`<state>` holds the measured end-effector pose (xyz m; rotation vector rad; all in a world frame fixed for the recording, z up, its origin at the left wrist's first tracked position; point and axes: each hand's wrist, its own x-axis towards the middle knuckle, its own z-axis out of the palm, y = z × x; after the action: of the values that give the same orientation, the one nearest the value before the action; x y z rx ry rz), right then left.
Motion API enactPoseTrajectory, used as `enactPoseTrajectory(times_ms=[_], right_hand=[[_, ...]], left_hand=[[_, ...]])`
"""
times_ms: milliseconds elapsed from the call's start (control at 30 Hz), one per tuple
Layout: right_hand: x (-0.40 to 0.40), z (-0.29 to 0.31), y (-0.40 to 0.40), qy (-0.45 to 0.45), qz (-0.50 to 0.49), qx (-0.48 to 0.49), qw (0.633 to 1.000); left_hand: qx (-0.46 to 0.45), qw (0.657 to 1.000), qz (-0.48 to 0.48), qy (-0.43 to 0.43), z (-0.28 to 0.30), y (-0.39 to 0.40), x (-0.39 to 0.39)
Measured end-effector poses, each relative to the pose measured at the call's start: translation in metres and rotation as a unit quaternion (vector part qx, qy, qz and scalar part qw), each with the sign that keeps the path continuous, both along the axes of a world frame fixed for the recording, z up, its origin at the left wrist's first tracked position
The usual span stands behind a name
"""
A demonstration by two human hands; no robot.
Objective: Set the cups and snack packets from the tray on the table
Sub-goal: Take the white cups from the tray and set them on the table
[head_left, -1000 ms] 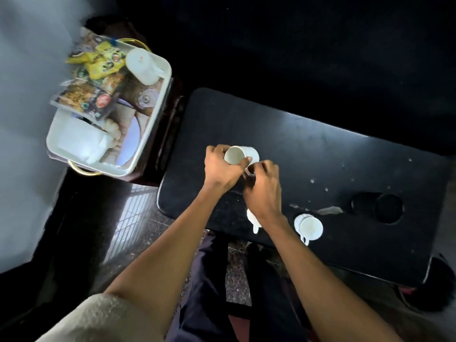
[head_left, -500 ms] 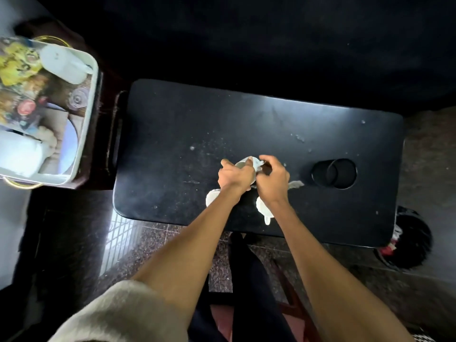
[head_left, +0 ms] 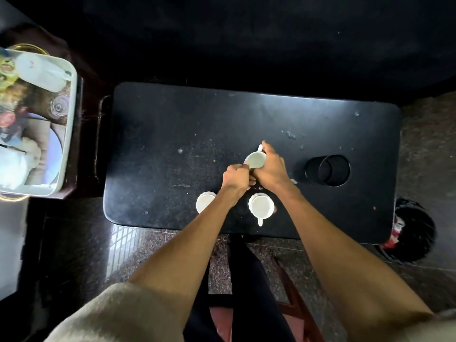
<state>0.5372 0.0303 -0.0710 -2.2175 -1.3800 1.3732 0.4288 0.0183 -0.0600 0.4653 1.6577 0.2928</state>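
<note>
While both hands meet over the middle of the black bench (head_left: 172,134), the scene reads thus:

Held cup: a white cup (head_left: 256,160) sits between the two hands, tilted so its mouth faces the camera, its handle pointing away from the person.
Left hand: the left hand (head_left: 235,178) is closed at the cup's near-left rim, fingertips pinching it.
Right hand: the right hand (head_left: 270,166) wraps the cup's right side, fingers curled up past the handle; it grips the cup.
Contact with bench: whether the held cup touches the bench cannot be told.
Second cup: a white cup (head_left: 261,206) stands upright on the bench just nearer the person than the hands, between the forearms, handle toward the person.
Third cup: another white cup (head_left: 205,202) stands on the bench left of the left wrist, partly hidden by the forearm.
Black ring: a dark round holder (head_left: 327,170) lies on the bench to the right of the hands, apart from them.
Tray: a white tray (head_left: 70,114) rests well left of the bench on a dark stand, holding blurred snack packets (head_left: 7,77) and a pale container (head_left: 40,72).
</note>
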Motion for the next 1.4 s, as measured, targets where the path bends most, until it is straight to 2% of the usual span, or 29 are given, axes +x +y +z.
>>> enactPoseTrajectory(times_ms=[333, 500, 600, 667, 800, 1033, 1267, 1400], right_hand=[[0.000, -0.007, -0.009, -0.075, 0.049, 0.022, 0.996], [-0.004, -0.003, -0.007, -0.107, 0.085, 0.016, 0.991], [-0.013, 0.006, -0.008, -0.181, 0.136, 0.022, 0.974], [-0.030, 0.014, -0.003, -0.203, 0.177, 0.050, 0.962], [-0.081, 0.032, 0.021, -0.186, 0.226, 0.090, 0.952], [-0.220, 0.056, 0.086, -0.150, 0.325, 0.155, 0.921], [-0.357, 0.070, 0.137, -0.122, 0.360, 0.195, 0.904], [-0.413, 0.067, 0.159, -0.105, 0.347, 0.222, 0.905]], left_hand=[[-0.033, 0.990, -0.138, -0.009, -0.004, -0.002, -0.011], [-0.002, 0.988, -0.154, -0.013, 0.002, 0.000, -0.017], [0.046, 0.986, -0.154, -0.034, 0.012, 0.005, -0.028], [0.086, 0.987, -0.135, -0.030, 0.017, 0.013, -0.044], [0.155, 0.983, -0.096, -0.001, 0.030, 0.033, -0.087], [0.232, 0.969, 0.028, 0.081, 0.043, 0.065, -0.206], [0.298, 0.917, 0.195, 0.181, 0.054, 0.081, -0.332], [0.286, 0.912, 0.201, 0.215, 0.055, 0.097, -0.383]])
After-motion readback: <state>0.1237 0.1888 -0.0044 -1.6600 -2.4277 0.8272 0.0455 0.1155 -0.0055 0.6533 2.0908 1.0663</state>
